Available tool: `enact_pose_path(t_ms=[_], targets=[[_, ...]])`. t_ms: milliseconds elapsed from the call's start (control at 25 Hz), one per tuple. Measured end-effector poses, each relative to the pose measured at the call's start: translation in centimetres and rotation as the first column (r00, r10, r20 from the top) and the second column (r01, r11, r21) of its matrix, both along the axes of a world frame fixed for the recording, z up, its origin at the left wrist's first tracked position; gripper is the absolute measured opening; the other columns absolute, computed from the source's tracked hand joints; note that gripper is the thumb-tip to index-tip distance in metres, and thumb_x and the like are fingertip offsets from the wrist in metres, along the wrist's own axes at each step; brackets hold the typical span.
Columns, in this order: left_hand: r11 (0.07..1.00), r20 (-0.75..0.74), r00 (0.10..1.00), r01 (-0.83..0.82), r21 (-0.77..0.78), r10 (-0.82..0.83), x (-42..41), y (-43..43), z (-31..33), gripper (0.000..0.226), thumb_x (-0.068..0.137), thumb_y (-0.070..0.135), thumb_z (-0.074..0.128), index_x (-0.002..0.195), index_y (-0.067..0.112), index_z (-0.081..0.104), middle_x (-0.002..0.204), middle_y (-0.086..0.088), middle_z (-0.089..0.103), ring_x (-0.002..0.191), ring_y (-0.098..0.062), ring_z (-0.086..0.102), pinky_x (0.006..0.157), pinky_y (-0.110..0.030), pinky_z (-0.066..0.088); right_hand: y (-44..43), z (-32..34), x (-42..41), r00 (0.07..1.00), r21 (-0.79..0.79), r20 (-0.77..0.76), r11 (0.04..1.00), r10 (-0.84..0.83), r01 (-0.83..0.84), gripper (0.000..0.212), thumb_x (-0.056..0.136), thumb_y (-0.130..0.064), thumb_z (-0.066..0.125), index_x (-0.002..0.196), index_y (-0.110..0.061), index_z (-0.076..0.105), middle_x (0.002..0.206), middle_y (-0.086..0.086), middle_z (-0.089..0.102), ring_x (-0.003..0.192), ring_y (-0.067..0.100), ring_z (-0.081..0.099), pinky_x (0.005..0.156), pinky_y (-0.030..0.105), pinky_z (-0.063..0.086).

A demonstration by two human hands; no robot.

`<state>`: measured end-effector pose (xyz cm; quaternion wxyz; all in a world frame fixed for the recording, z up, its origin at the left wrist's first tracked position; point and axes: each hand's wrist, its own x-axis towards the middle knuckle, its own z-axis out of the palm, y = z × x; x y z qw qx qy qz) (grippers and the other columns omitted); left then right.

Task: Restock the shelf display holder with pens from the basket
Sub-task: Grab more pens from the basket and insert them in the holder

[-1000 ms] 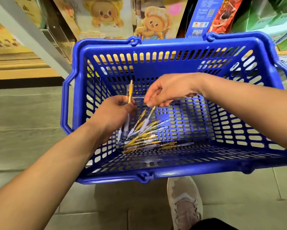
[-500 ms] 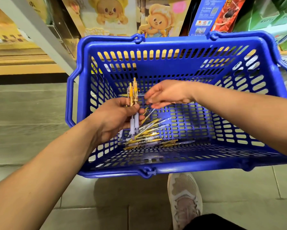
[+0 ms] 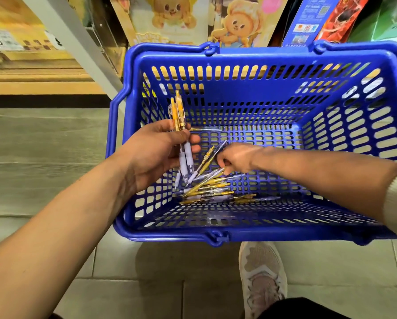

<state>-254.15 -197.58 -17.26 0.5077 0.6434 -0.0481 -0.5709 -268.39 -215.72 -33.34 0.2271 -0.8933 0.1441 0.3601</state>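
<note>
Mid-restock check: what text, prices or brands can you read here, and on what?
"80", roughly, on the white shelf price tag; the rest is blurred.
Blue box: code and print too small to read.
Cartoon-bear packs: lettering blurred.
The pens and the basket: no readable print.

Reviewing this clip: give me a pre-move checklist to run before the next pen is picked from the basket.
1. Left hand grips the held pens: ok.
2. Held pens aligned, gold ends up: ok.
3. Right hand has a pen pinched: cannot tell; its fingers curl at the loose pens.
4. Loose pens lie in the basket: ok.
5. Display holder in view: not ok.
</note>
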Motion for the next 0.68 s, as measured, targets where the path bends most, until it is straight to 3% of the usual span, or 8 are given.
enact_pose_path(t_ms=[80,240,360,480,600,680], targets=[[1.000,0.009,1.000,-0.005,0.011,0.005,0.1,0.0,0.0,0.015,0.103,0.006,0.053,0.113,0.009,0.064,0.094,-0.009,0.077,0.090,-0.022,0.075,0.087,-0.041,0.061,-1.7,0.9,-0.2,0.995,0.011,-0.098,1.000,-0.006,0.007,0.020,0.093,-0.012,0.069,0.098,-0.028,0.059,0.089,-0.013,0.062,0.084,0.006,0.059,0.064,0.023,0.039],[1.000,0.032,0.999,0.002,0.022,-0.003,0.2,-0.3,0.0,0.016,0.103,0.007,0.053,0.115,0.009,0.064,0.091,-0.007,0.077,0.088,-0.021,0.075,0.085,-0.041,0.062,-4.4,2.5,-0.8,0.982,-0.129,-0.190,0.991,-0.007,-0.018,0.021,0.089,-0.014,0.073,0.104,-0.028,0.066,0.092,-0.014,0.062,0.086,0.009,0.060,0.080,0.026,0.045],[0.999,0.045,0.999,-0.011,0.052,0.009,0.1,-0.3,-0.1,0.018,0.103,0.007,0.053,0.117,0.009,0.064,0.094,-0.006,0.078,0.088,-0.020,0.075,0.077,-0.036,0.063,-3.2,2.5,0.7,1.000,-0.097,0.024,0.995,-0.017,0.019,0.016,0.095,-0.027,0.067,0.110,-0.030,0.064,0.100,-0.011,0.060,0.098,0.015,0.061,0.084,0.029,0.044],[0.998,0.050,0.999,-0.018,0.054,0.015,-0.1,-0.4,0.0,0.019,0.102,0.006,0.052,0.118,0.008,0.063,0.093,-0.006,0.077,0.083,-0.018,0.074,0.077,-0.035,0.062,0.4,1.1,2.6,0.967,-0.119,0.252,0.993,0.044,-0.014,0.032,0.102,-0.027,0.056,0.133,-0.029,0.057,0.121,-0.005,0.054,0.115,0.019,0.052,0.100,0.037,0.047],[0.998,0.055,0.998,-0.018,0.054,0.015,-0.3,-0.3,0.1,0.017,0.102,0.005,0.052,0.115,0.008,0.063,0.092,-0.006,0.076,0.080,-0.017,0.073,0.075,-0.033,0.062,2.5,0.2,3.7,0.956,-0.272,0.163,0.943,0.243,-0.194,0.029,0.098,-0.018,0.060,0.127,-0.025,0.062,0.144,0.007,0.047,0.131,0.029,0.044,0.107,0.043,0.040],[0.998,0.057,0.998,-0.013,0.056,0.010,-0.4,-0.1,0.1,0.015,0.102,0.004,0.052,0.111,0.009,0.063,0.091,-0.007,0.074,0.081,-0.019,0.071,0.075,-0.033,0.061,2.4,0.1,3.6,0.958,-0.288,0.140,0.936,0.250,-0.202,0.023,0.098,-0.016,0.060,0.120,-0.022,0.063,0.148,0.008,0.046,0.135,0.031,0.042,0.109,0.042,0.040]])
